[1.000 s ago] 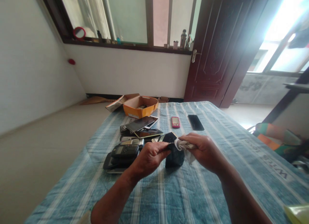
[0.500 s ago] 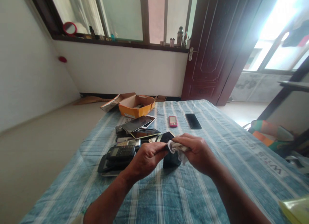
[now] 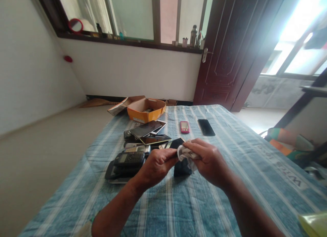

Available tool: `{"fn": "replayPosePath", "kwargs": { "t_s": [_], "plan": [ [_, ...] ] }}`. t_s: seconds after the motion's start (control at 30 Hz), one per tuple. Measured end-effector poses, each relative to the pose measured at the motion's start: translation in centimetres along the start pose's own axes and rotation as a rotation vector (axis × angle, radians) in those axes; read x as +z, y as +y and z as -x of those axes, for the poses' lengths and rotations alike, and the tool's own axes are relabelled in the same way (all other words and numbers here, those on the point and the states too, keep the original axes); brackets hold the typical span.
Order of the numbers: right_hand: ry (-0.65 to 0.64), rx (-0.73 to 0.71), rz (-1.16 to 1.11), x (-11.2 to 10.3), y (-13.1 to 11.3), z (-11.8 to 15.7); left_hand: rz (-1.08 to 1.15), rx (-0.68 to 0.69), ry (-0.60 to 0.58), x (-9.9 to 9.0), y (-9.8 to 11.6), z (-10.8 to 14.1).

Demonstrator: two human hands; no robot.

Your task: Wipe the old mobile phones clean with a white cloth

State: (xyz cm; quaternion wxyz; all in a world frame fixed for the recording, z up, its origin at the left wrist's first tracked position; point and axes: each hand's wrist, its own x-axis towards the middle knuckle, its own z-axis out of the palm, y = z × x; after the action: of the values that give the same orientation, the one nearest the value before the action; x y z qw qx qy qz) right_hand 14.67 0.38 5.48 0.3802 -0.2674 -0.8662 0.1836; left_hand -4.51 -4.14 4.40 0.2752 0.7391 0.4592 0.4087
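Between thumb and fingers, my left hand [image 3: 157,165] grips a thin, dark, phone-like object, mostly hidden by the hands and the cloth. My right hand [image 3: 205,158] is closed on a crumpled white cloth [image 3: 182,153], pressed against that object's end. Below them a black item [image 3: 182,168] lies on the striped blue cover; its kind is unclear. Left of my hands are a black keypad phone [image 3: 131,158] on other dark devices and a silver phone [image 3: 138,147]. Just behind my fingers lies a dark-screened phone [image 3: 173,143].
Touchscreen phones [image 3: 145,129] lie piled in front of an open orange box [image 3: 145,116]. A pink phone [image 3: 184,127] and a black phone [image 3: 206,127] lie farther back on the striped cover [image 3: 204,209]. Yellowish plastic [image 3: 314,225] sits at the right front edge.
The camera view has shifted slightly. My hands stay together, with the right hand and the cloth moved a little against the dark object.
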Motion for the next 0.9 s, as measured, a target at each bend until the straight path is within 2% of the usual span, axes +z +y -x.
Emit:
{"fn": "replayPosePath", "kwargs": {
  "t_s": [0.13, 0.2, 0.47, 0.67, 0.77, 0.9],
  "plan": [
    [0.006, -0.076, 0.159, 0.9, -0.9, -0.5, 0.009, 0.02, 0.001, 0.0, -0.1, 0.0],
    [-0.001, -0.09, 0.17, 0.9, -0.9, -0.6, 0.016, 0.025, -0.004, 0.0, -0.1, 0.0],
    [-0.061, 0.031, -0.163, -0.7, 1.2, -0.2, -0.004, 0.008, -0.015, -0.1, 0.2, -0.1],
    [-0.05, 0.144, -0.202, -2.0, 1.6, -0.2, -0.057, -0.027, 0.003, -0.1, -0.5, 0.0],
    [-0.017, 0.104, -0.153, -1.7, 1.0, -0.3, -0.042, -0.013, 0.005, -0.1, -0.5, -0.1],
    [0.004, -0.026, 0.008, -0.1, -0.1, -0.5, 0.003, 0.015, 0.01, 0.0, -0.2, -0.1]
  ]
}}
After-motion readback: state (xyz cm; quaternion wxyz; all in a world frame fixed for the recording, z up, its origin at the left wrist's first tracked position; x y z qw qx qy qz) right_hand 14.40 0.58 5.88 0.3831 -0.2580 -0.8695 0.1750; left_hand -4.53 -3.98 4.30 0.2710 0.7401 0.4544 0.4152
